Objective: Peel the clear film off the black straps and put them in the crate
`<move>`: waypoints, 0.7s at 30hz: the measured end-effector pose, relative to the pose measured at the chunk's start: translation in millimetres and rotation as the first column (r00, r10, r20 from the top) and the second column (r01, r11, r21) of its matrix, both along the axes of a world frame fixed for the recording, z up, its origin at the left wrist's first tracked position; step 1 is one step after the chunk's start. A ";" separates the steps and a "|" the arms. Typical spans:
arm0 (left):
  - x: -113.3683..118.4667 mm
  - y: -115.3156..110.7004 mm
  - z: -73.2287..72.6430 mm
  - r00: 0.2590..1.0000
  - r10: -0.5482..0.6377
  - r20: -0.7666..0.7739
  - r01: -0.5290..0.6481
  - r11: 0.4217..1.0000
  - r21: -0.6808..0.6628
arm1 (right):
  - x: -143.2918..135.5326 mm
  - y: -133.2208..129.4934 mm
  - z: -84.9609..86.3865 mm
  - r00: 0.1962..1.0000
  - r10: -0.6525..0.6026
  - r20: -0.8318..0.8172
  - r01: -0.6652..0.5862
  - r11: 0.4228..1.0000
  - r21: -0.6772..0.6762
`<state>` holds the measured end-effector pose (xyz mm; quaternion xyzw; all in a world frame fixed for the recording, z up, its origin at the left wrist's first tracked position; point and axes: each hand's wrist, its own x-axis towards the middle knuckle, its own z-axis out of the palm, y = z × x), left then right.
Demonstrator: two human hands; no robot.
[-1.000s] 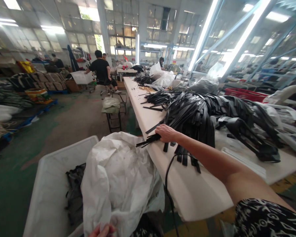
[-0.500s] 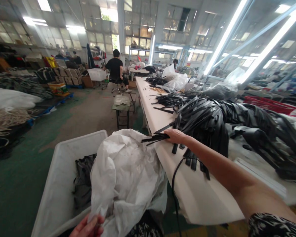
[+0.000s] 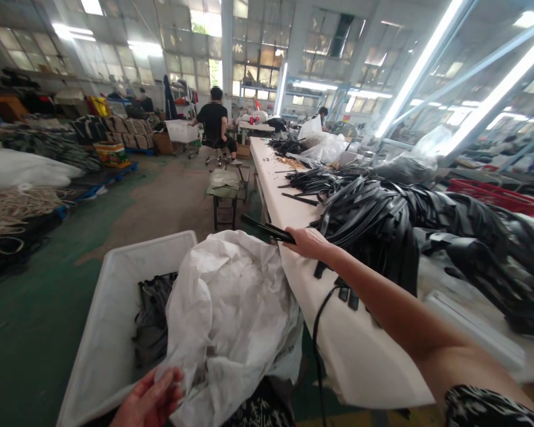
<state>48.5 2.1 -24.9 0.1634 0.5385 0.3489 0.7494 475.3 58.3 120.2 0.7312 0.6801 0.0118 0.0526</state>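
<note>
My right hand (image 3: 309,243) is closed round a bundle of flat black straps (image 3: 267,228), at the edge of the long table. The strap ends stick out to the left, past the table edge. Beyond this hand lies a large heap of similar black straps (image 3: 374,213), some hanging down towards the table's near side. At the bottom left, my left hand (image 3: 149,397) has its fingers bent against the edge of a crumpled white sheet or bag (image 3: 235,296), pinching it. That sheet drapes over the side of a white plastic bin (image 3: 102,308), which has dark grey material (image 3: 153,320) inside.
A white-covered table (image 3: 271,184) runs away from me, with clear plastic bags (image 3: 327,148) farther along. A black cable (image 3: 315,338) hangs over its near edge. Ahead stand a stool (image 3: 223,193) and a seated person (image 3: 213,124). Pallets of rope (image 3: 22,213) lie left.
My right hand has moved slightly left with the straps, whose ends now reach farther left and higher. My left hand has shifted a little left and up. The view has turned slightly.
</note>
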 end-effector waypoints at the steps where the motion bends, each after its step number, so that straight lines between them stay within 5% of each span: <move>1: 3.5 -0.1 5.8 0.999 0.032 0.013 -0.032 0.999 0.023 | -13.1 -0.5 3.8 0.995 0.030 -0.096 -0.032 0.999 -0.016; 3: 10.2 -0.8 19.5 0.995 0.081 0.057 -0.084 0.996 0.041 | -45.6 -3.2 7.6 0.908 0.087 -0.409 -0.129 0.989 -0.077; 6: 16.1 -0.4 37.3 0.978 0.149 0.143 -0.155 0.987 0.030 | -98.3 -11.5 4.1 0.666 0.077 -0.742 -0.325 0.925 -0.196; 11: -6.1 13.3 58.9 0.932 0.315 0.181 -0.336 0.937 0.097 | -154.7 -22.1 -6.8 0.542 0.047 -0.839 -0.539 0.786 -0.304; 16: -57.5 33.3 92.1 0.839 0.499 0.218 -0.540 0.710 0.452 | -187.7 -17.6 -1.0 0.424 -0.027 -0.905 -0.636 0.703 -0.319; 21: -60.6 20.0 88.4 0.922 0.355 0.155 -0.385 0.794 0.470 | -232.2 -16.6 -14.2 0.316 -0.078 -0.946 -0.605 0.751 -0.264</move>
